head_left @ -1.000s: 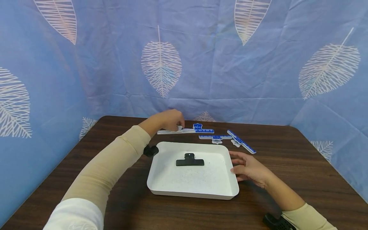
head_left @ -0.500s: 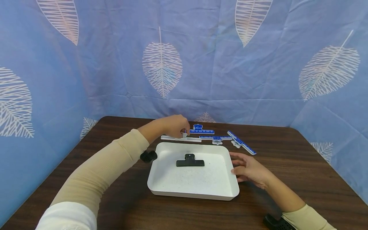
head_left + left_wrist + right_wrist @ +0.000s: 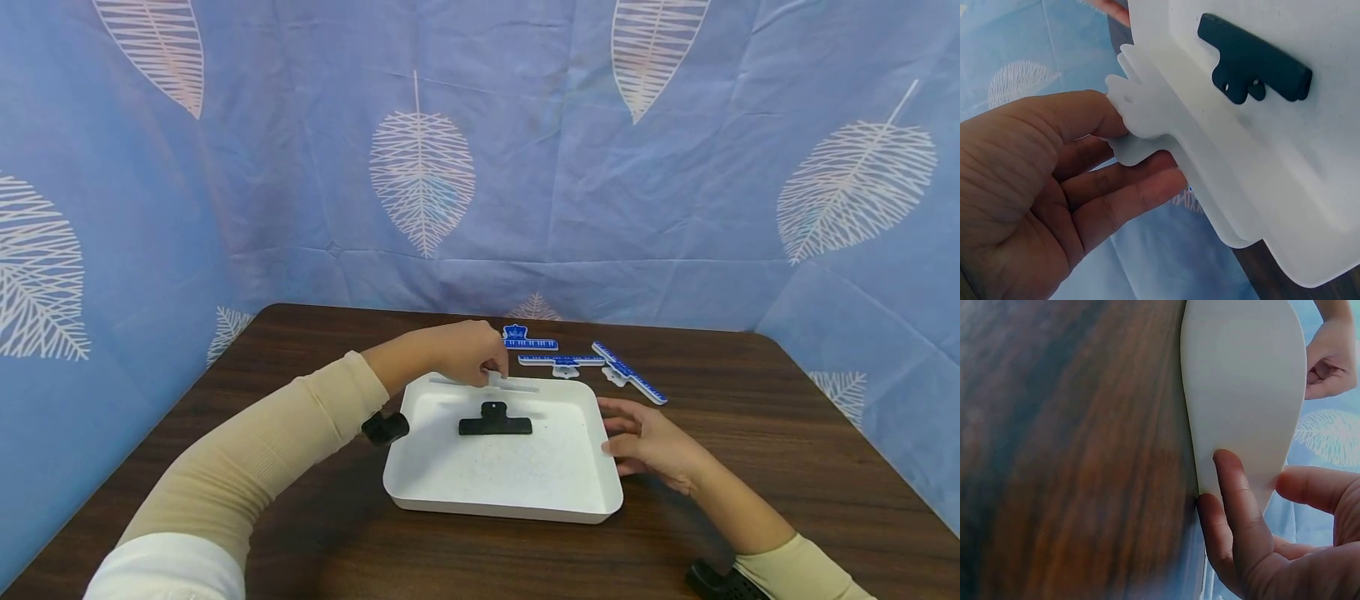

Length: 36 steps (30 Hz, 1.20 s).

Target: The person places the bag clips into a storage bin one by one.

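My left hand [image 3: 471,352] pinches the tab of a long white clip [image 3: 1192,159] between thumb and fingers. The clip hangs above the far rim of the white tray [image 3: 498,492], its bar running roughly along that rim. Inside the tray, toward the back, lies a black clip [image 3: 495,420] with a wide bar. My right hand [image 3: 654,443] is at the tray's right side. In the right wrist view, its extended fingers [image 3: 1241,509] touch the tray's outer wall, and the thumb is at the rim.
Behind the tray, on the brown wooden table [image 3: 750,417], lie a blue ruler-marked clip [image 3: 529,343], a second one [image 3: 562,361] and a slanted third [image 3: 628,372]. A blue cloth [image 3: 525,167] with white leaf prints hangs behind the table.
My left hand has brought the white clip from the table's back toward me and slightly right, up to the tray's far rim. The right hand has stayed at the tray's side.
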Available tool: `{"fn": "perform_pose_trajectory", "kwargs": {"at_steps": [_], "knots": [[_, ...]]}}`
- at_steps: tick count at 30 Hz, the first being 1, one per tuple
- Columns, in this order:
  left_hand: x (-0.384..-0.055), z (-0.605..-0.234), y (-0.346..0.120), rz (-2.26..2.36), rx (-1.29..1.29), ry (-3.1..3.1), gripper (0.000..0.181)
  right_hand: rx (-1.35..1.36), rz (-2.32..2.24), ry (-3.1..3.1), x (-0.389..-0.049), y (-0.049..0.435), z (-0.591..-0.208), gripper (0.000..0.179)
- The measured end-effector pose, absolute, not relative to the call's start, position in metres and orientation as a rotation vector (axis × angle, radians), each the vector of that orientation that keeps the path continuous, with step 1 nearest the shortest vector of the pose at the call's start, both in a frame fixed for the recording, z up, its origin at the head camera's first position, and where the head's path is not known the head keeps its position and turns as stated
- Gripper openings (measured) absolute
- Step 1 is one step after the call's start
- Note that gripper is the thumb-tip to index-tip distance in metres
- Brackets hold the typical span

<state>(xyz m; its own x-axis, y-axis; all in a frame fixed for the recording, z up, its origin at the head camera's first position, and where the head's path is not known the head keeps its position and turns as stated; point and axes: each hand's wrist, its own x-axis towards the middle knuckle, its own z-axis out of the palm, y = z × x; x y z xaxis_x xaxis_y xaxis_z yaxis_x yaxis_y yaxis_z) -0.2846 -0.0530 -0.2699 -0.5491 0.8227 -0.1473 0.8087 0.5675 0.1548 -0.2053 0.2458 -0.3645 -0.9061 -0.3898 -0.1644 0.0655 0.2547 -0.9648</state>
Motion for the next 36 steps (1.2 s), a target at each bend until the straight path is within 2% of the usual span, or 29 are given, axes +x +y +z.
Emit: {"fn": "perform_pose_trajectory", "kwargs": {"at_steps": [25,36], "knots": [[-0.246,-0.297,-0.033,0.136,1.458,2.393,0.026,-0.301,-1.712,2.142,-0.207,0.246,-0.367,0.08],[-0.243,-0.312,-0.031,0.153,1.452,2.354,0.023,-0.289,-1.704,2.162,-0.205,0.246,-0.366,0.079]]}}
